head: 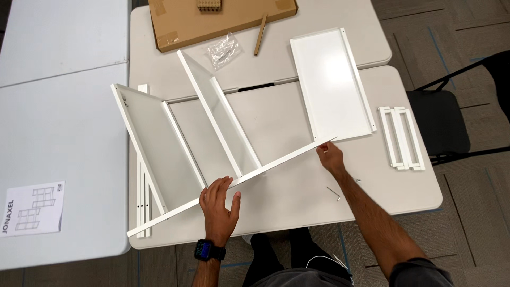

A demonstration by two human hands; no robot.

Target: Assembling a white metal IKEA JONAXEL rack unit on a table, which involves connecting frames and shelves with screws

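A partly built white metal shelf frame lies tilted on the beige table (pixel 297 191): a long white rail (pixel 276 162) runs diagonally, with two white shelf panels (pixel 159 138) (pixel 220 114) standing from it. My left hand (pixel 219 204), a dark watch on its wrist, rests with spread fingers against the rail near its middle. At the rail's right end my right hand (pixel 330 158) pinches the tip. A third white shelf panel (pixel 332 82) lies flat just beyond that end.
A small hex key (pixel 333 194) lies near my right forearm. White rails (pixel 401 138) rest at the table's right edge, more (pixel 142 202) under the frame at left. A cardboard box (pixel 212 18), a hardware bag (pixel 223 50), an instruction sheet (pixel 32 208) and a black chair (pixel 441 122) surround.
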